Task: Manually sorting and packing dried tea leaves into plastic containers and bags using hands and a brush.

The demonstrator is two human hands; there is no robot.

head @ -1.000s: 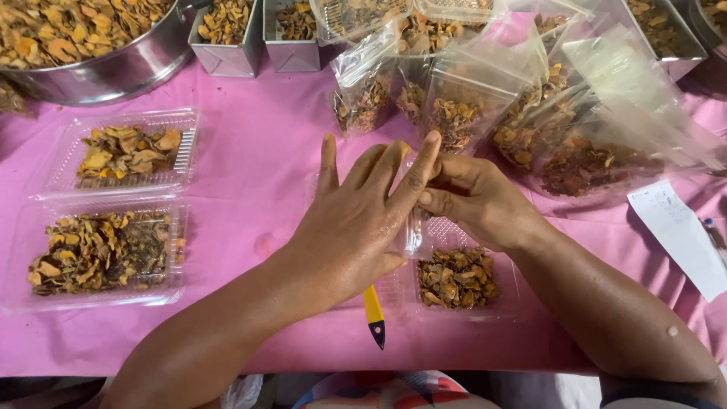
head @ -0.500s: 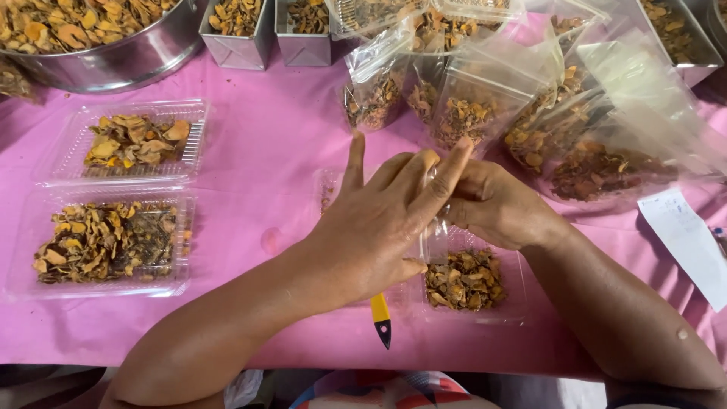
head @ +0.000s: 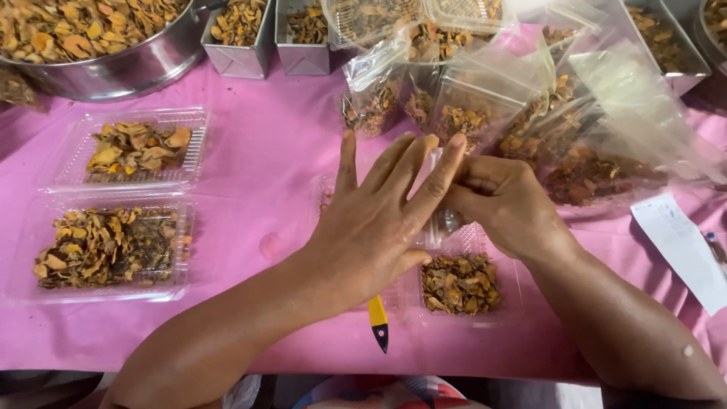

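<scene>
My left hand (head: 379, 220) lies flat with fingers spread over the lid side of a clear plastic clamshell box (head: 469, 314) on the pink tablecloth. My right hand (head: 503, 204) is curled beside it, fingers pinched on the clear lid edge near the left fingertips. The box's open half holds dried orange-brown slices (head: 460, 282) just below both hands. A yellow-handled tool with a black tip (head: 378, 322) pokes out from under my left wrist.
Two filled clear boxes (head: 129, 151) (head: 106, 246) sit at the left. A metal bowl (head: 129, 68) and small metal tins (head: 242, 57) of slices stand at the back. Filled plastic bags (head: 530, 113) pile at the back right; a white paper slip (head: 681, 246) lies right.
Both hands have stayed over the clamshell; the left fingers shifted slightly and spread along the lid while the right hand kept its pinch. The view moved a little.
</scene>
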